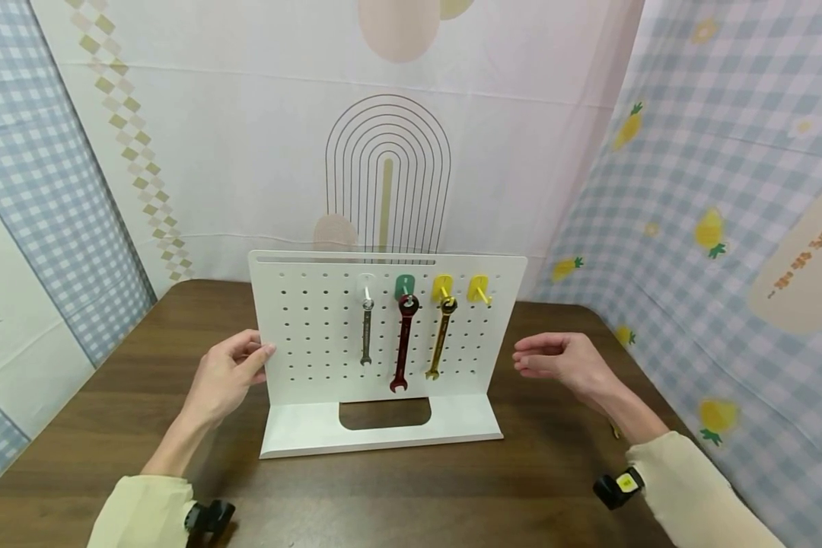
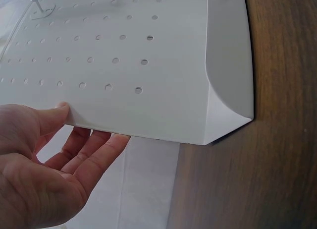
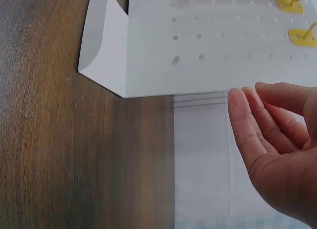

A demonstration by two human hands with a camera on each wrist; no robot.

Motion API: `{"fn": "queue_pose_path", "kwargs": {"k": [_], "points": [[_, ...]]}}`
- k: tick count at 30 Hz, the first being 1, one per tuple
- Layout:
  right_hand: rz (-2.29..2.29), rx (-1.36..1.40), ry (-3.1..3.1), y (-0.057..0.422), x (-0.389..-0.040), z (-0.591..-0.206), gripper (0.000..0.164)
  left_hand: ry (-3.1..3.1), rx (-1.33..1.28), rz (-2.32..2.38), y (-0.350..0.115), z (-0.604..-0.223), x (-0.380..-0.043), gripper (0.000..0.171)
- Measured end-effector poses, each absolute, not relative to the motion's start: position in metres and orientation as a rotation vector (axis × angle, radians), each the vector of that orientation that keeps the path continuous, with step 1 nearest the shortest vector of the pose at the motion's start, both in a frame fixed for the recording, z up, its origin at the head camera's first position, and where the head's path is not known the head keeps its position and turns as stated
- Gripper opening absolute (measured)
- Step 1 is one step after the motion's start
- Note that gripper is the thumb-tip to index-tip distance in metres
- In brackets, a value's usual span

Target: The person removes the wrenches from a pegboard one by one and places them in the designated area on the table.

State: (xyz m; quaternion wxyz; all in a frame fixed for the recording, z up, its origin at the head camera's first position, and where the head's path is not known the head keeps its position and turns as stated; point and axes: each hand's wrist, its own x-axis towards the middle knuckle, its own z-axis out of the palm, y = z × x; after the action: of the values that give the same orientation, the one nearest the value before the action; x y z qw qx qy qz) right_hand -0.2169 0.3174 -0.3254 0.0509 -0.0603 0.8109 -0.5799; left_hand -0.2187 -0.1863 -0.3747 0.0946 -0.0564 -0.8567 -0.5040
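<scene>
A white pegboard (image 1: 329, 335) stands upright on its flat base. Its left edge is pinched by my left hand (image 1: 222, 374), thumb on the front face and fingers behind. Beside the right edge, a little apart from it, my right hand (image 1: 567, 364) holds nothing, its fingers loosely bent and close to the thumb. Three wrenches hang on the board: a small silver wrench (image 1: 366, 335) on a white hook (image 1: 366, 283), a longer red wrench (image 1: 403, 346) on a green hook (image 1: 404, 285), and a gold wrench (image 1: 441, 342) on a yellow hook (image 1: 442, 285).
Another yellow hook (image 1: 478, 288) sits at the board's right. Under my right forearm, a small gold-coloured thing (image 1: 614, 430) lies mostly hidden on the brown wooden table (image 1: 356, 502). Patterned cloth (image 1: 260, 152) hangs behind and at both sides.
</scene>
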Motion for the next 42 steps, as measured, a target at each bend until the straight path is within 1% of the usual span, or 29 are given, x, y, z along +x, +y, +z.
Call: {"fn": "queue_pose_path", "kwargs": {"k": [4, 7, 18, 42], "points": [[-1.752, -0.242, 2.491, 0.31, -0.216, -0.324, 0.042, -2.538, -0.17, -1.493, -0.187, -0.375, -0.218, 0.02], [-1.765, -0.26, 2.484, 0.305, -0.216, -0.322, 0.042, -2.535, -0.175, -1.493, -0.188, -0.376, -0.218, 0.02], [-1.858, -0.305, 2.412, 0.283, -0.217, -0.322, 0.042, -2.531, -0.187, -1.5, -0.187, -0.376, -0.219, 0.021], [-1.877, -0.402, 2.351, 0.243, -0.224, -0.318, 0.042, -2.528, -0.176, -1.488, -0.187, -0.374, -0.218, 0.02]]}}
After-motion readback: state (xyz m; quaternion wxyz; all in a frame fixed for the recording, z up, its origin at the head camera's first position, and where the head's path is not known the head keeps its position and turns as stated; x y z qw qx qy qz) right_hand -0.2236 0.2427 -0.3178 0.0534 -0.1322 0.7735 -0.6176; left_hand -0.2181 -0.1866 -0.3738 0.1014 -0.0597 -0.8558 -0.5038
